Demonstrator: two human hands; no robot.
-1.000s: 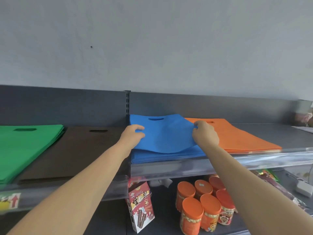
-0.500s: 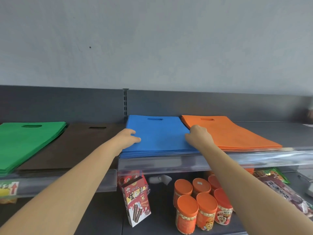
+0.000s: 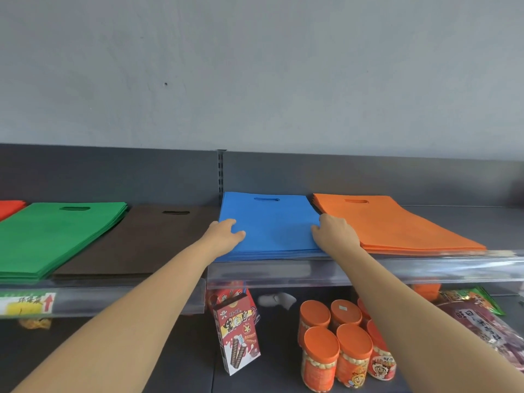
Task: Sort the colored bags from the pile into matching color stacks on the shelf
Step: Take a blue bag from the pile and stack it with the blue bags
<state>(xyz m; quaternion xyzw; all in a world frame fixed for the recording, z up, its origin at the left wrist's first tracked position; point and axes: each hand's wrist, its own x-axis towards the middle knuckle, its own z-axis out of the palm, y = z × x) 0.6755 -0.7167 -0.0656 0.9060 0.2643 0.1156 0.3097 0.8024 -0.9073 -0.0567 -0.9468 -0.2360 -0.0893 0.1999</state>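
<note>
Grey painted wall (image 3: 255, 66) fills the upper half of the view, and below it runs a dark shelf (image 3: 425, 269) with a clear plastic strip along its front edge. At the middle of that shelf lies the blue stack (image 3: 272, 214), flat bags piled with their cut-out handles towards the wall.

Left of the blue stack, just beside it, lies the brown stack (image 3: 136, 242). Farther left of it is the green stack (image 3: 51, 236), and farthest left, cut by the frame edge, a corner of a red stack (image 3: 10, 207). Right of the blue stack, edge to edge with it, is the orange stack (image 3: 397, 225).

Both bare arms reach up to the blue stack. The left hand (image 3: 224, 232) rests on its left edge, fingers lying relaxed on the top bag; its grip is loose and holds nothing. The right hand (image 3: 336, 232) sits at the blue stack's right edge, where it meets the orange one, back of the hand to the camera and fingers bent down onto the blue fabric. Whether that grip pinches any layer I cannot tell.

Below the blue stack, on the lower shelf, stand a tilted snack box (image 3: 238, 333) and a cluster of orange-lidded jars (image 3: 340, 344). Below and to the right lie dark red packets (image 3: 487, 327). Below and far left, a yellow price label (image 3: 27, 304) sits in the strip.
</note>
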